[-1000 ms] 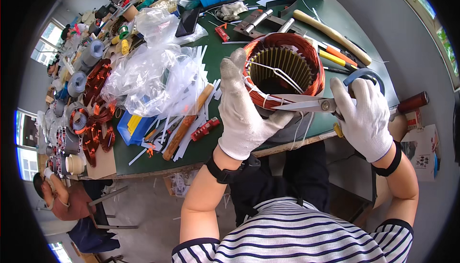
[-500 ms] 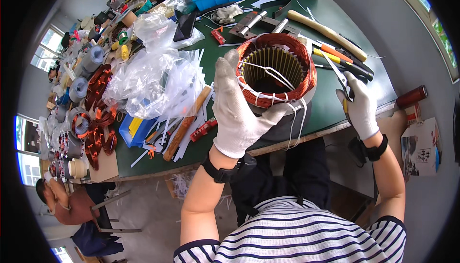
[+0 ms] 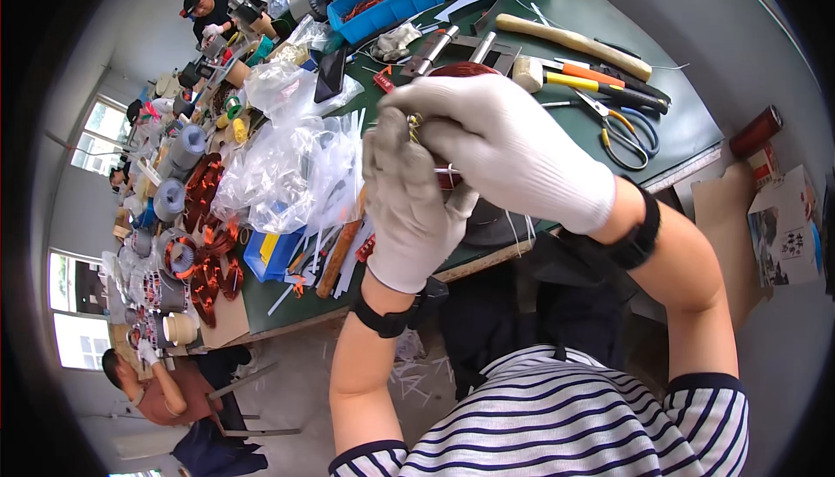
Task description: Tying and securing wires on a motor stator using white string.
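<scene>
Both my hands, in white knit gloves with greyed fingers, come together over the motor stator point(image 3: 465, 69). Only a strip of its copper winding shows beyond them, with a dark base below and loose white cord ends hanging in front. My left hand point(image 3: 409, 207) stays closed round the stator's left side, thumb toward the near rim. Across the top reaches my right hand point(image 3: 517, 151), its fingers curled inward beside the left fingers; whatever they pinch is hidden. Scissors point(image 3: 609, 125) with yellow-and-blue handles lie spread on the green table to the right.
A wooden-handled mallet point(image 3: 574, 46) and orange- and yellow-handled tools point(image 3: 600, 86) lie behind the scissors. Clear plastic bags point(image 3: 278, 146), white strips and a wooden stick point(image 3: 339, 255) crowd the left. A blue bin point(image 3: 383, 3) stands at the back. Two co-workers sit farther left.
My right hand has put the scissors down on the table and moved left over the stator. My left hand remains at the stator's side, now partly covered by the right.
</scene>
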The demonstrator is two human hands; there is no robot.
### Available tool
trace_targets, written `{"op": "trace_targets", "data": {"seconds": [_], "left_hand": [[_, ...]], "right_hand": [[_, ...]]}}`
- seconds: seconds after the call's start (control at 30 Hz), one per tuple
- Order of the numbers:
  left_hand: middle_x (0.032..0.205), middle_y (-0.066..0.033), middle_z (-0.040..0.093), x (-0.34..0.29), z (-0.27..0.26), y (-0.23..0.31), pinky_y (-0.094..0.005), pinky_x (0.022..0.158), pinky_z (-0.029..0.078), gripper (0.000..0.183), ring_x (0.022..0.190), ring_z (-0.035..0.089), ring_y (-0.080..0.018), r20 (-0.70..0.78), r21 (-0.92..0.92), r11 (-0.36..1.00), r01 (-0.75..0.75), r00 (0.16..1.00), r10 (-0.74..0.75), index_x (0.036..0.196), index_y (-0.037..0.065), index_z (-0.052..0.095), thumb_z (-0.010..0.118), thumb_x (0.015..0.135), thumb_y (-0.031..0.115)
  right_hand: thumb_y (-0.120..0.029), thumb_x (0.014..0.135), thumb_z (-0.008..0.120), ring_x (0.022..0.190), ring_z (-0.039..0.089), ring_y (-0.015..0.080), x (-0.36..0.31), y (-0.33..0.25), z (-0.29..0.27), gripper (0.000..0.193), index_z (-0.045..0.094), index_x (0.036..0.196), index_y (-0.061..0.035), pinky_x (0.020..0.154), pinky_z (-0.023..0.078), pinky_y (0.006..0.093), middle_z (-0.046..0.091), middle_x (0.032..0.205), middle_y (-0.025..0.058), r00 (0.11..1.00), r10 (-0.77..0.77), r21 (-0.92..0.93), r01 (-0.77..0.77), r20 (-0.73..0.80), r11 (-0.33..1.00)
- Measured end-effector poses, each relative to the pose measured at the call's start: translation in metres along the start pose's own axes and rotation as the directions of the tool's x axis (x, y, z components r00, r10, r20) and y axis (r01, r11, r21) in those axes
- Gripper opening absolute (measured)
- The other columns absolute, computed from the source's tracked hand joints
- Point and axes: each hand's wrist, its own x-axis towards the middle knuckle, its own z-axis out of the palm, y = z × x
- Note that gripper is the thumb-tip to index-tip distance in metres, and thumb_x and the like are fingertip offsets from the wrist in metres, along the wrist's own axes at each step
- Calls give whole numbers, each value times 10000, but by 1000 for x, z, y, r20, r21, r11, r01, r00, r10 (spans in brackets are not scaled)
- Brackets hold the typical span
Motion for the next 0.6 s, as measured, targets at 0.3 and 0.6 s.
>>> {"op": "trace_targets", "data": {"seconds": [0.3, 0.6], "left_hand": [[1389, -247, 446, 0, 2, 8, -372, 841, 548, 851, 1082, 611, -349, 243, -264, 949, 173, 964, -108, 1502, 41, 154, 677, 830, 43], [1200, -215, 557, -3, 1, 9, -399, 782, 517, 772, 931, 616, -335, 246, -235, 947, 218, 956, -159, 1463, 39, 278, 681, 805, 62]], "right_hand": [[-25, 787, 570, 736, 634, 354, -109, 45, 7, 111, 634, 877, -23, 663, 507, 391, 634, 793, 150, 934, 170, -207, -242, -314, 948], [-77, 903, 548, 934, 633, 302, -175, -26, -68, 114, 618, 921, 11, 842, 514, 367, 634, 1005, 181, 830, -7, -744, -496, -557, 447]]}}
